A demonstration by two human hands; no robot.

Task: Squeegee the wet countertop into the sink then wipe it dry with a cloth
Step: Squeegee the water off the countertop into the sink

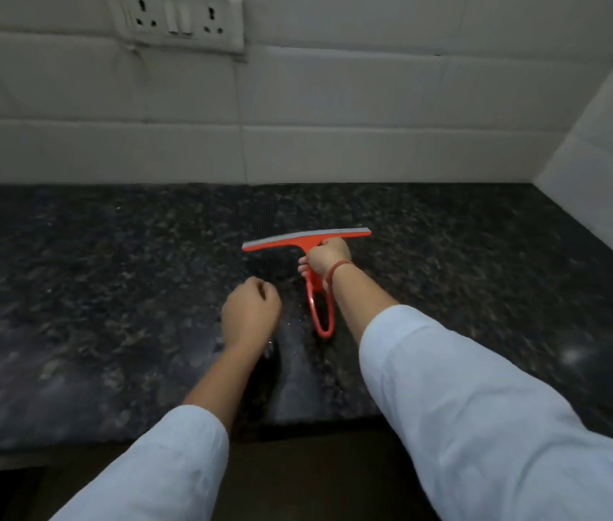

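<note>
At the far left and above, a white plastic socket plate with switches (pixel 177 20) sits on the white tiled wall (pixel 297 107) behind the counter. Below it lies the dark speckled stone counter (pixel 72 276), which fills the width of the view.

A pale blue left sleeve (pixel 147 464) comes in from the lower edge. The left hand (pixel 250 314) is above the counter, a little left of the middle. Its fingers (pixel 260 287) are curled in toward the palm, close together, and they hold nothing. I cannot tell if this hand touches the counter.

Just to the right of it is the orange plastic squeegee with a grey rubber blade (pixel 307 242), near the middle of the counter and well apart from the wall. The blade runs from left to right on the far side, and the looped handle points back toward the person. A few small bright specks show on the counter beside the handle.

The right hand (pixel 329 255) grips the handle just behind the blade, with the fingers wrapped around it. A red thread bracelet (pixel 339 268) is on this wrist, and the pale blue right sleeve (pixel 466 408) follows behind it.

At the far right a second white tiled side wall (pixel 598 163) meets the counter.
</note>
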